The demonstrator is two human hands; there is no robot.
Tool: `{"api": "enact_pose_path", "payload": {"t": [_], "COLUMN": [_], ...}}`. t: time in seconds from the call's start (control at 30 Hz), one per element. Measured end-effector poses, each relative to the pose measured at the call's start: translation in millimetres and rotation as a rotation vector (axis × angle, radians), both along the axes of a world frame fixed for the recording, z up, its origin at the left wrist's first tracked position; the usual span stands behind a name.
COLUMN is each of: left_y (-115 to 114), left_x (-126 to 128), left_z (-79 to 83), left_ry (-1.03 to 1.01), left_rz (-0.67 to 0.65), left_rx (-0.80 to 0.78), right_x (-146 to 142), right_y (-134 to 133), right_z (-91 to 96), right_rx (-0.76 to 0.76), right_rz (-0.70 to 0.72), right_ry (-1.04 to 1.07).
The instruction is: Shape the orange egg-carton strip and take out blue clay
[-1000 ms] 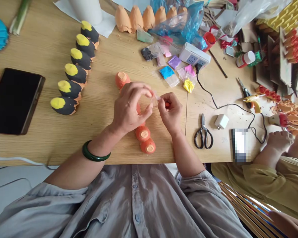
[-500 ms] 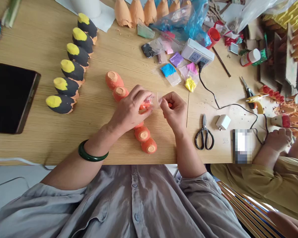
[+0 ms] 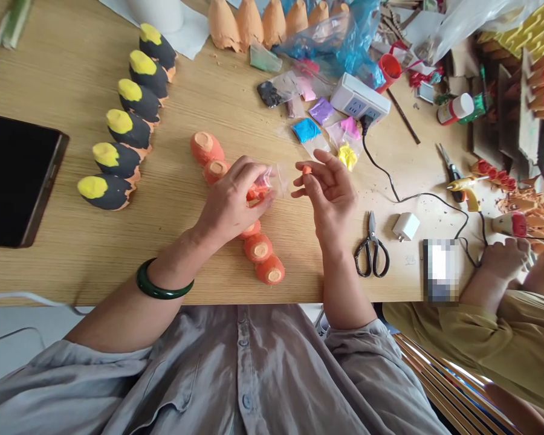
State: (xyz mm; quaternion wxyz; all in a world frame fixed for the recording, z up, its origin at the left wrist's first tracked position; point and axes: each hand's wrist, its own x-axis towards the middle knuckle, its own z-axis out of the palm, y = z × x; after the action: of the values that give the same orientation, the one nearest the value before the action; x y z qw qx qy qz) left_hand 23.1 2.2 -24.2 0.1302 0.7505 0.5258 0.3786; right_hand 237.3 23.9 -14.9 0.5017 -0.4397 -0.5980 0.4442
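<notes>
Head view: the wooden table (image 3: 172, 260) carries, at left, a row of black cups with yellow tips (image 3: 135, 128) beside a dark tablet (image 3: 18, 181). Small colored packets (image 3: 306, 130) lie beyond the hands, near a white power strip (image 3: 361, 98). Scissors (image 3: 372, 246) lie to the right of the right forearm. The orange-red cup row (image 3: 258, 248) runs diagonally beneath the left hand (image 3: 236, 199), which hides its middle. Both forearms reach forward over the table edge; the left angles inward. The left hand is closed, thumb opposing fingers, on a clear bag (image 3: 265, 180) containing orange-red material. The right hand (image 3: 333, 193), apart from the bag, has fingers partly spread; its thumb and fingers pinch a small orange piece (image 3: 306, 170).
</notes>
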Motion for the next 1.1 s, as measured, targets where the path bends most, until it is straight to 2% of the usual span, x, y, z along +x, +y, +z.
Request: {"api": "enact_pose_path", "payload": {"t": [0.07,0.23,0.33,0.57,0.77,0.93,1.1], "left_y": [0.1,-0.9,-1.5,-1.6,-2.6,-1.6,-0.7], "left_x": [0.0,0.9,1.8,2.1,3.2,2.4,1.3], "left_z": [0.9,3.9,4.2,2.8,8.3,7.9,13.1], "left_ry": [-0.017,-0.029,-0.022,0.0,-0.002,-0.029,-0.138], "left_rz": [0.003,-0.011,-0.036,-0.052,-0.033,-0.031,-0.043], "left_rx": [-0.012,-0.056,-0.048,-0.035,-0.072,-0.069,-0.118], "right_x": [-3.8,-7.8,-8.7,-16.1,-15.0,-13.0,-12.5], "right_y": [-4.4,-6.6,-5.2,-14.6,-11.2,-7.5,-6.7], "right_z": [4.0,11.9,11.7,15.9,11.8,8.1,6.9], "right_rx": [0.092,0.474,0.581,0.456,0.575,0.451,0.405], "right_rz": [-0.028,-0.009,-0.008,0.033,-0.013,0.123,0.082], "right_ry": [-0.096,-0.327,-0.392,-0.323,-0.45,-0.488,-0.462]}}
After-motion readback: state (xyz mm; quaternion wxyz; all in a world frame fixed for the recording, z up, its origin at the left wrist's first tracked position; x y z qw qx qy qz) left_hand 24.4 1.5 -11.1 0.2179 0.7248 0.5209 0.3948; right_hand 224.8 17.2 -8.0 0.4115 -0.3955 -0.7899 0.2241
